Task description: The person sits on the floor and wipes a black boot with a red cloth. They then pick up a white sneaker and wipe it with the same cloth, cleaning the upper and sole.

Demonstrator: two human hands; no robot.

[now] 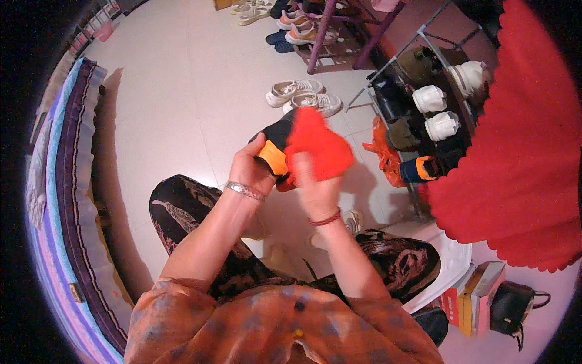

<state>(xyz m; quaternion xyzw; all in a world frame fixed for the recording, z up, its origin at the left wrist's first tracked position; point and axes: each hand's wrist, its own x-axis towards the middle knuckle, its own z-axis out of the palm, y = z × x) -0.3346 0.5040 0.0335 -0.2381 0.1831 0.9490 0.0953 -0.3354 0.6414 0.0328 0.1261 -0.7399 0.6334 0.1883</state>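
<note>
My left hand [253,164], with a silver bracelet on its wrist, grips a dark shoe [275,136] that has an orange part near its heel end. My right hand [314,184], blurred and wearing a dark red cord, holds a bright red cloth [320,145] against the shoe's right side. The cloth covers part of the shoe, so the full shape of the shoe is hidden. Both hands are above my lap, over the tiled floor.
White sneakers [313,102] stand on the floor just beyond my hands. To the right, a metal rack [423,34] holds several shoes beside an orange plastic bag [384,157] and a hanging red cloth [509,195]. A bed [75,191] runs along the left.
</note>
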